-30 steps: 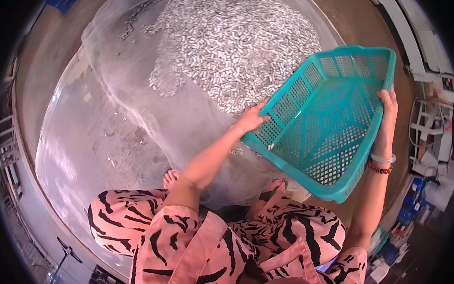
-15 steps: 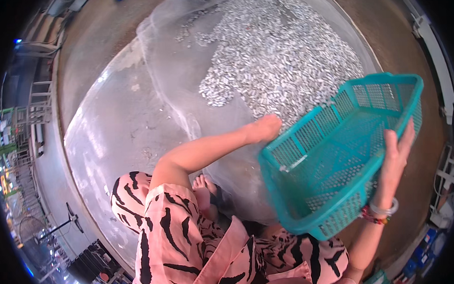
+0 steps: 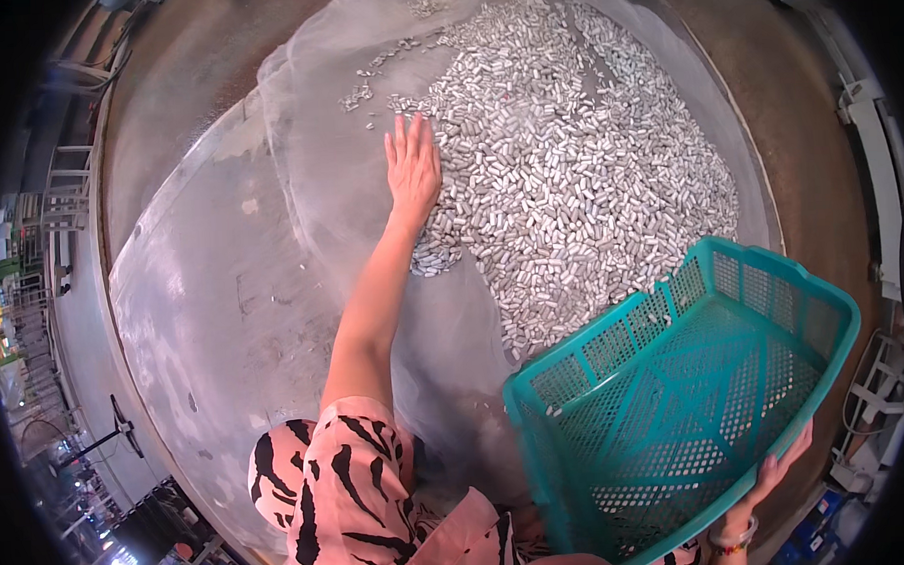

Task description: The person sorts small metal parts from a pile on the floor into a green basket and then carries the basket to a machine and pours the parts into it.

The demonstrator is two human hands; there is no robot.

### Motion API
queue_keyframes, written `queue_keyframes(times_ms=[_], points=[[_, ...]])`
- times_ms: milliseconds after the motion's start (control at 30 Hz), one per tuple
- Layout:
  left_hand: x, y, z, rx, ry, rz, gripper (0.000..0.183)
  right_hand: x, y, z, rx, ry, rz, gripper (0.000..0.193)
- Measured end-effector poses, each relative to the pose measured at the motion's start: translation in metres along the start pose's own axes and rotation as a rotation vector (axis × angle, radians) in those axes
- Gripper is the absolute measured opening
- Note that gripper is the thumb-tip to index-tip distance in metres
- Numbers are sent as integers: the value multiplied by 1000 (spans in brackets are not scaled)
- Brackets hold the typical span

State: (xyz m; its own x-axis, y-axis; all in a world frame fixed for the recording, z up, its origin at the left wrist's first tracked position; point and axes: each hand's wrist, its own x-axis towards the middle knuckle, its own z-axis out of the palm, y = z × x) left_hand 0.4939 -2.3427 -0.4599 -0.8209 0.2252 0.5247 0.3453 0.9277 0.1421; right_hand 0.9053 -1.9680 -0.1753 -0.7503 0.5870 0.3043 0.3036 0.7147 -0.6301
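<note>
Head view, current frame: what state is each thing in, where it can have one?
Teal basket: mostly empty, open side up
Silvery pieces: loose, spread in a broad heap, strays at its upper left
Translucent sheet: spread out, wrinkled, under the pieces
Left hand: open, fingers extended, at the heap's left edge
Right hand: at the basket's near right side, partly hidden

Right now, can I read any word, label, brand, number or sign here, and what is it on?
None can be read.
Green basket: no lettering on the parts that show.
Silvery pieces: too small to tell whether they are marked.
Blue items at lower right: too small and blurred to read.
</note>
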Motion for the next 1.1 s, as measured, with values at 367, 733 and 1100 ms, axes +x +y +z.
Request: queue_keyframes(times_ms=[367,733,1100], points=[[19,117,48,-648,-39,142,28,-12,-14,-28,77,-88,252,89],[-5,204,38,-1368,-919,-240,65,7,-37,-2,-48,-61,69,81],[-103,369,-56,-1247,-922,352,36,16,-35,3,-68,-10,63,80]])
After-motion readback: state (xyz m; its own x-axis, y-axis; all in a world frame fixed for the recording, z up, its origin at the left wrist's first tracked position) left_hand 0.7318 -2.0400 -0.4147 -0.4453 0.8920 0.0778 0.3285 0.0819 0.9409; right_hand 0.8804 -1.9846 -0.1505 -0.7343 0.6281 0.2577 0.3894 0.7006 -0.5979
